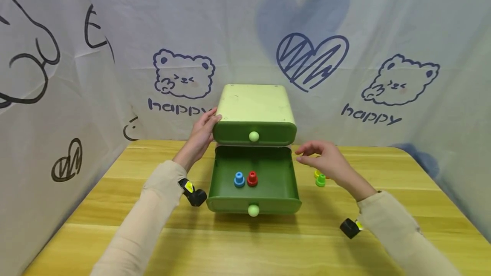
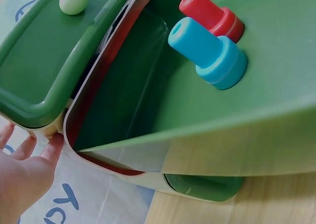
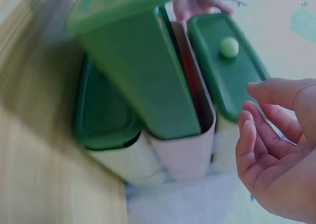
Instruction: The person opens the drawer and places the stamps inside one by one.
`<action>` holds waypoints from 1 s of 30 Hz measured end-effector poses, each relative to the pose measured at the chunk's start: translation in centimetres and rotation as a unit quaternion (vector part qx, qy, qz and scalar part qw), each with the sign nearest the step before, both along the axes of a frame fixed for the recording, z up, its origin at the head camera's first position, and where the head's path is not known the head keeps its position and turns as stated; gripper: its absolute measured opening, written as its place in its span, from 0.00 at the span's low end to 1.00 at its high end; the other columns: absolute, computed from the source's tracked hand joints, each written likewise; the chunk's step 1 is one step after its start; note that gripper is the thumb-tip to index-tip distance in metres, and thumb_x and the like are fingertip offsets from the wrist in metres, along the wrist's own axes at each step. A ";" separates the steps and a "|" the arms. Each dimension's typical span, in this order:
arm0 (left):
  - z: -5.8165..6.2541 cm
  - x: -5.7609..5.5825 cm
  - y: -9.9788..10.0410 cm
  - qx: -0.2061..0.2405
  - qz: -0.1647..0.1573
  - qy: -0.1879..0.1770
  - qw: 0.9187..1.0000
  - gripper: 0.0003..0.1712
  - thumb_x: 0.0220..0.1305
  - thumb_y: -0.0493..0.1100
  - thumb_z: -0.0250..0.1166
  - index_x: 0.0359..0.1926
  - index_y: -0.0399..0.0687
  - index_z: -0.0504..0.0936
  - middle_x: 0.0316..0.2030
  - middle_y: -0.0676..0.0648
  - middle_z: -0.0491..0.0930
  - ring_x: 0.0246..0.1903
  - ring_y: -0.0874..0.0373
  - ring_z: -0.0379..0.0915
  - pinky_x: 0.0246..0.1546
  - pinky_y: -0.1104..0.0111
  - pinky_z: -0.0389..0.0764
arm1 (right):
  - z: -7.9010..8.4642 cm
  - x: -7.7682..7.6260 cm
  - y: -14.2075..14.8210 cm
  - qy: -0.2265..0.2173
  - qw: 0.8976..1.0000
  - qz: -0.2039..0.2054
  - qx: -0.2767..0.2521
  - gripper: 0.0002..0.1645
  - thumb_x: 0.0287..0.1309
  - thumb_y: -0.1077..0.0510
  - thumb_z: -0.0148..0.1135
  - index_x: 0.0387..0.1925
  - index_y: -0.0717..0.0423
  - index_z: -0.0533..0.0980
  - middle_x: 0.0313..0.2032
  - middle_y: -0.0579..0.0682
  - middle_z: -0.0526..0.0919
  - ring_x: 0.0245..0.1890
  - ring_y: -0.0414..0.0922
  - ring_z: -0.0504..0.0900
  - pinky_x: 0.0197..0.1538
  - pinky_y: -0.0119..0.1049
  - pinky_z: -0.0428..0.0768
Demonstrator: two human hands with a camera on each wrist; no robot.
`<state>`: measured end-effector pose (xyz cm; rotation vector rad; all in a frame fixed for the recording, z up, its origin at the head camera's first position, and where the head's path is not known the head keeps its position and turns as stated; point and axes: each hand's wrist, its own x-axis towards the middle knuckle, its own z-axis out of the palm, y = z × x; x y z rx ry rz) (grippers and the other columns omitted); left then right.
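Observation:
A cream drawer unit point(image 1: 255, 101) with green drawer fronts stands on the table. Its middle drawer point(image 1: 276, 205) is pulled out, while the top drawer point(image 1: 230, 133) is closed. Inside the pulled-out drawer, a blue stepped peg point(image 1: 239, 179) stands beside a red stepped peg point(image 1: 252, 179). My left hand point(image 1: 200, 136) rests on the unit's upper left side, fingers extended, as the left wrist view also shows. To the right of the drawer my right hand point(image 1: 326, 161) hovers, fingers loosely bent and thumb apart; nothing lies between them in the right wrist view point(image 3: 279, 150).
A green peg point(image 1: 320, 180) and a yellow piece point(image 1: 316, 173) sit on the table under my right hand, partly hidden by it. Below the pulled-out drawer is a closed lower drawer point(image 3: 106, 110). A printed cloth point(image 1: 245, 24) hangs behind the wooden table point(image 1: 115, 208).

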<state>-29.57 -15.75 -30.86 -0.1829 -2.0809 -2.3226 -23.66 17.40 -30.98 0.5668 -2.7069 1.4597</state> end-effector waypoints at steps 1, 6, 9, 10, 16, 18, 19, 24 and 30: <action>0.0 0.0 0.0 0.000 0.001 0.000 1.000 0.38 0.69 0.47 0.54 0.75 0.44 0.51 0.72 0.41 0.51 0.66 0.48 0.58 0.64 0.62 0.67 | -0.3 -0.1 0.3 0.001 1.000 -0.011 0.000 0.12 0.59 0.59 0.66 0.41 0.64 0.79 0.38 0.53 0.82 0.41 0.50 0.77 0.39 0.35 0.79; 0.0 0.0 0.0 0.001 0.002 0.002 1.000 0.38 0.69 0.47 0.54 0.75 0.45 0.52 0.71 0.41 0.53 0.66 0.48 0.59 0.63 0.62 0.67 | -1.9 -0.4 1.8 0.017 0.999 -0.042 0.012 0.11 0.58 0.61 0.67 0.39 0.65 0.78 0.35 0.54 0.80 0.37 0.49 0.75 0.29 0.32 0.78; 0.0 0.0 0.0 0.003 0.000 0.003 1.000 0.38 0.69 0.47 0.54 0.74 0.44 0.52 0.71 0.40 0.54 0.66 0.48 0.59 0.63 0.62 0.67 | -3.1 -0.8 2.8 0.020 0.998 -0.061 0.025 0.11 0.57 0.61 0.67 0.39 0.65 0.77 0.33 0.54 0.78 0.35 0.49 0.74 0.26 0.33 0.79; 0.0 0.0 0.0 0.003 -0.001 0.003 1.000 0.38 0.69 0.47 0.54 0.74 0.44 0.52 0.71 0.40 0.54 0.66 0.48 0.58 0.63 0.62 0.67 | -3.4 -1.0 3.0 0.020 0.997 -0.068 0.031 0.11 0.57 0.62 0.67 0.39 0.65 0.77 0.33 0.53 0.78 0.35 0.49 0.74 0.26 0.33 0.79; 0.0 0.0 0.0 0.004 -0.001 0.002 1.000 0.38 0.69 0.47 0.54 0.74 0.43 0.52 0.71 0.40 0.54 0.66 0.48 0.58 0.63 0.62 0.67 | -5.3 -1.9 4.3 0.022 0.994 -0.087 0.063 0.11 0.56 0.65 0.66 0.38 0.68 0.76 0.31 0.53 0.78 0.32 0.48 0.74 0.28 0.30 0.78; 0.0 0.0 0.0 0.002 -0.001 0.000 1.000 0.38 0.69 0.47 0.54 0.74 0.44 0.52 0.71 0.40 0.53 0.66 0.48 0.58 0.63 0.62 0.67 | -5.9 -2.0 4.6 0.019 0.993 -0.094 0.068 0.11 0.55 0.65 0.66 0.39 0.68 0.76 0.31 0.54 0.78 0.31 0.47 0.74 0.28 0.30 0.79; 0.0 0.0 0.0 0.001 -0.001 0.000 1.000 0.38 0.69 0.47 0.54 0.75 0.44 0.52 0.71 0.40 0.53 0.66 0.48 0.58 0.63 0.62 0.67 | -6.1 -2.1 4.7 0.016 0.993 -0.098 0.068 0.11 0.55 0.65 0.67 0.39 0.68 0.76 0.31 0.54 0.78 0.31 0.47 0.74 0.28 0.30 0.79; 0.0 -0.1 0.0 0.000 0.004 -0.002 1.000 0.39 0.68 0.47 0.55 0.75 0.45 0.52 0.72 0.41 0.51 0.66 0.48 0.58 0.63 0.62 0.67 | -7.2 -2.5 5.1 0.008 0.991 -0.111 0.077 0.12 0.54 0.65 0.67 0.39 0.69 0.76 0.33 0.55 0.79 0.32 0.48 0.74 0.32 0.33 0.76; -0.1 -0.2 0.0 0.004 0.006 -0.004 1.000 0.37 0.69 0.47 0.54 0.74 0.45 0.53 0.72 0.42 0.53 0.65 0.48 0.59 0.63 0.61 0.68 | -8.5 -2.7 5.6 0.012 0.990 -0.104 0.089 0.13 0.56 0.65 0.66 0.42 0.70 0.77 0.37 0.60 0.81 0.37 0.52 0.77 0.39 0.41 0.78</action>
